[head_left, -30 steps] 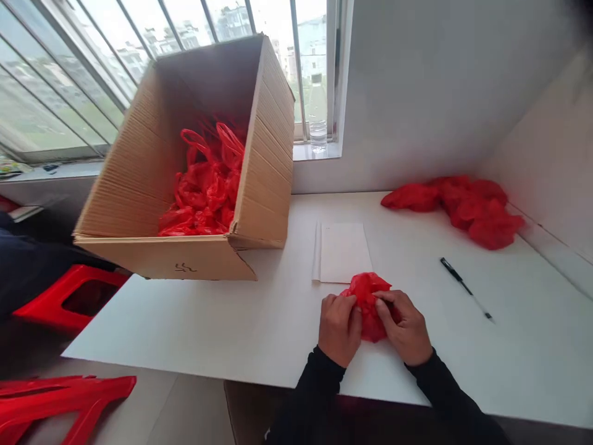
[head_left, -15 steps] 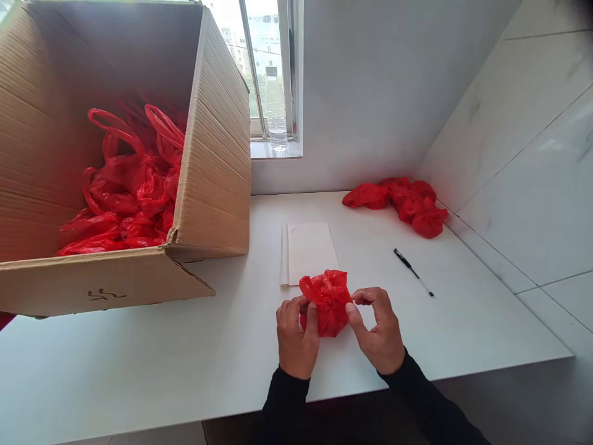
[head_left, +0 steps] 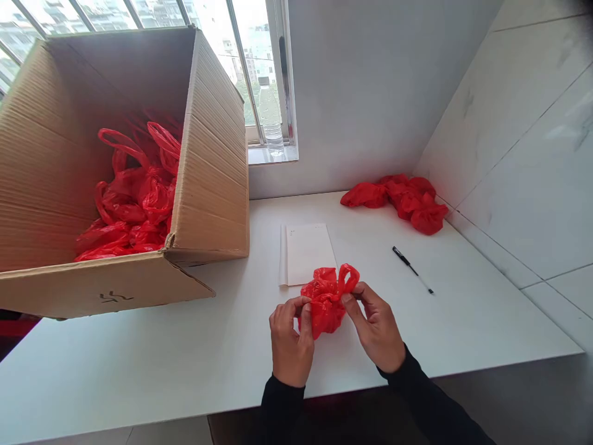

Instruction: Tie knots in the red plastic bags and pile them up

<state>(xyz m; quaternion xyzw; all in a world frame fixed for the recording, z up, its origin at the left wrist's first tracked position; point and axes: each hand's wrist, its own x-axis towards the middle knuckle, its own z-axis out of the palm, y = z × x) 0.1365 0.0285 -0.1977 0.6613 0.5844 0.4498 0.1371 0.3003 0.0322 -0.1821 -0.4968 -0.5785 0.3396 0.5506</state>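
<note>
A small, crumpled red plastic bag (head_left: 325, 309) is between my hands, over the white table (head_left: 194, 364) near its front edge. My left hand (head_left: 293, 340) pinches the bag's left side between thumb and fingers. On the right, my right hand (head_left: 376, 324) is closed in a pinch on the bag, at the base of a handle loop that sticks up. The bag's lower end and any contents are hidden. Just behind the bag lies a white notebook (head_left: 309, 250), its near edge partly covered.
A big open cardboard box (head_left: 210, 179) with many red plastic bags (head_left: 134, 198) stands at left. More red bags (head_left: 412, 201) lie at the back right. A black pen (head_left: 412, 269) rests right of the notebook. A water bottle (head_left: 273, 133) stands on the windowsill.
My right hand has shifted its pinch, and a handle loop now stands up from the bag. My left hand stays on the left side. The camera view has tilted slightly.
</note>
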